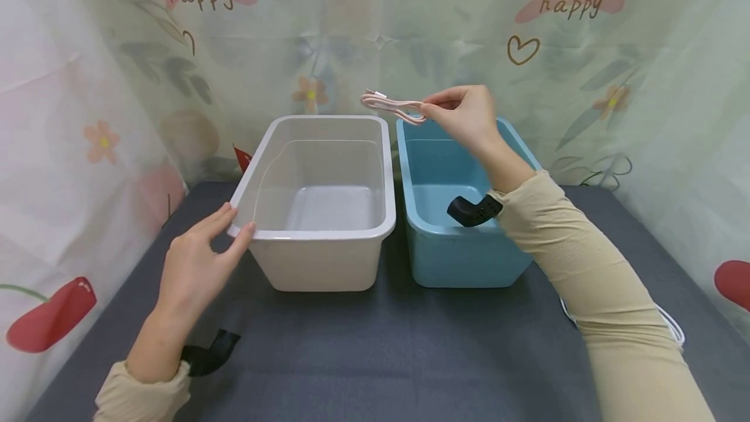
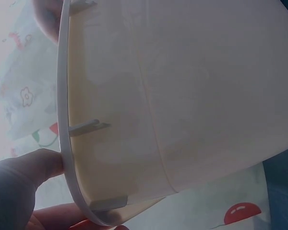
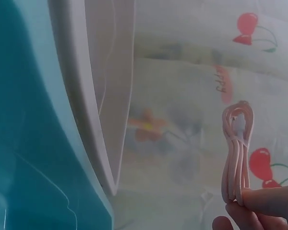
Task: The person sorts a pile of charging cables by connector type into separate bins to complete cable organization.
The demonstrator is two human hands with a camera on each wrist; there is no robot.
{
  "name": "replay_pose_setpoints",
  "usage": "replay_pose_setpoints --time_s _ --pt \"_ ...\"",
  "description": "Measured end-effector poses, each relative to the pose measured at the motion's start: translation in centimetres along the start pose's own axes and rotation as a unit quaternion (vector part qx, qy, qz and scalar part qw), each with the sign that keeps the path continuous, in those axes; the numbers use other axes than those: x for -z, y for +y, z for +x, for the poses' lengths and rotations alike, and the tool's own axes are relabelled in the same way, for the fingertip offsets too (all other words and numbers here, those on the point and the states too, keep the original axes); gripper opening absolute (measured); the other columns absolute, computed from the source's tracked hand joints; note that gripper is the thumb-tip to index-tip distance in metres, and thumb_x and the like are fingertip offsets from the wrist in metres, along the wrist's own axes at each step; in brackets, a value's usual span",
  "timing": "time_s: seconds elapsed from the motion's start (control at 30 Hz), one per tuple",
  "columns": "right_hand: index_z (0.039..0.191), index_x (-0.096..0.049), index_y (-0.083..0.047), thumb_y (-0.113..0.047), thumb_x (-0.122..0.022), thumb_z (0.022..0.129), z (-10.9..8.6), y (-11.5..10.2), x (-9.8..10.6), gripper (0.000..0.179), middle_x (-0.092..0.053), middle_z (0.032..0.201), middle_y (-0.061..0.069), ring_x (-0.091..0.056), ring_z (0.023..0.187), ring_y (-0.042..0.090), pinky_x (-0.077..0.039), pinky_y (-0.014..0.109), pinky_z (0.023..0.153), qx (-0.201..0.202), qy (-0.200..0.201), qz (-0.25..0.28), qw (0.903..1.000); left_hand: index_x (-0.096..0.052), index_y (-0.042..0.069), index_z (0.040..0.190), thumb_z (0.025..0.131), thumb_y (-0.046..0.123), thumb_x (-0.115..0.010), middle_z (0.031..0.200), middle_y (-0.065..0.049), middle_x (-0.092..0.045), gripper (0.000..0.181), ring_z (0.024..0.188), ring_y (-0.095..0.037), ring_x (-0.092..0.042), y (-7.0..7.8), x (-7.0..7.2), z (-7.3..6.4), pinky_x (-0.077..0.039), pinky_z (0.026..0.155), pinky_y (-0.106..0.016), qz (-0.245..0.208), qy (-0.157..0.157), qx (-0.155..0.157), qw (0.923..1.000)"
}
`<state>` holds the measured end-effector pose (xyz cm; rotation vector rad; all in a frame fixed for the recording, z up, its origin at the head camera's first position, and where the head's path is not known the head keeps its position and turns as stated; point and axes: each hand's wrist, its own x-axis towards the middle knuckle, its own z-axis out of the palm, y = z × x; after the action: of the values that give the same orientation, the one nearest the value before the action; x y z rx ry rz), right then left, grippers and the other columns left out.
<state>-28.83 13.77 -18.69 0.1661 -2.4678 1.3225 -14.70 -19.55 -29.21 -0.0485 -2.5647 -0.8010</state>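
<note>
Between thumb and fingers, my right hand [image 1: 465, 112] pinches one end of a bundled pink charging cable [image 1: 391, 104]. In the right wrist view the cable [image 3: 236, 153] is folded into long loops, with a pale plug near its far end. It hangs in the air above the back of the two bins, near the gap between them. My left hand [image 1: 196, 262] holds the front left corner of the beige bin [image 1: 319, 262]. In the left wrist view the thumb [image 2: 48, 165] lies against the rim [image 2: 63, 96], with fingers beneath the corner.
To the right of the beige bin stands a blue bin [image 1: 463, 262] on the dark cloth-covered table [image 1: 375, 357]. A white cable [image 1: 670, 327] lies partly behind my right forearm. Patterned curtains [image 1: 375, 31] surround the table at the back and sides.
</note>
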Motion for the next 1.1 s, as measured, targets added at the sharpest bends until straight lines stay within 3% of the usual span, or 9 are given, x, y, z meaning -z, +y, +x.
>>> replay_pose_setpoints --time_s 0.1,0.63,0.8,0.97,1.1 --pt "0.103 -0.073 -0.006 -0.027 -0.068 0.085 0.5 -0.2 -0.8 0.028 -0.07 0.085 0.0 -0.059 0.079 0.008 -0.047 0.02 0.068 -0.021 -0.01 0.006 0.9997 -0.055 0.005 0.13 0.091 0.039 -0.056 0.136 -0.015 -0.052 0.052 0.124 -0.041 -0.049 0.0 0.0 0.0 -0.043 0.094 -0.058 0.0 0.001 0.0 1.0" --pt "0.103 -0.073 -0.008 -0.023 -0.069 0.084 2.5 -1.9 -5.3 0.025 -0.067 0.084 0.0 -0.06 0.068 0.008 -0.052 0.021 0.072 -0.108 -0.056 0.053 0.9911 -0.053 0.006 0.132 0.091 0.041 -0.055 0.138 -0.014 -0.05 0.053 0.125 -0.04 -0.048 0.1 0.1 0.1 -0.043 0.095 -0.058 0.004 -0.009 0.011 0.9999" --pt "0.104 -0.073 -0.009 -0.023 -0.07 0.083 3.1 -2.3 -6.5 0.025 -0.065 0.08 -0.002 -0.06 0.066 0.006 -0.053 0.021 0.073 -0.144 -0.066 0.084 0.9838 -0.054 0.005 0.13 0.091 0.04 -0.056 0.137 -0.014 -0.051 0.052 0.124 -0.04 -0.048 0.0 0.0 0.0 -0.042 0.095 -0.058 0.004 -0.003 0.006 1.0" --pt "0.104 -0.072 -0.007 -0.019 -0.069 0.083 3.4 -2.5 -7.7 0.025 -0.063 0.072 -0.002 -0.061 0.069 0.009 -0.054 0.029 0.084 -0.175 -0.074 0.129 0.9733 -0.055 0.005 0.129 0.091 0.039 -0.056 0.136 -0.015 -0.052 0.051 0.124 -0.041 -0.049 0.0 0.0 0.0 -0.043 0.095 -0.058 0.004 0.001 0.003 1.0" --pt "0.104 -0.071 -0.006 -0.016 -0.069 0.082 3.6 -2.5 -8.5 0.024 -0.067 0.081 0.003 -0.061 0.069 0.011 -0.053 0.031 0.089 -0.202 -0.071 0.153 0.9648 -0.056 0.005 0.129 0.091 0.039 -0.056 0.136 -0.014 -0.052 0.051 0.124 -0.04 -0.049 0.0 0.0 -0.1 -0.043 0.094 -0.057 0.002 0.003 0.003 1.0"
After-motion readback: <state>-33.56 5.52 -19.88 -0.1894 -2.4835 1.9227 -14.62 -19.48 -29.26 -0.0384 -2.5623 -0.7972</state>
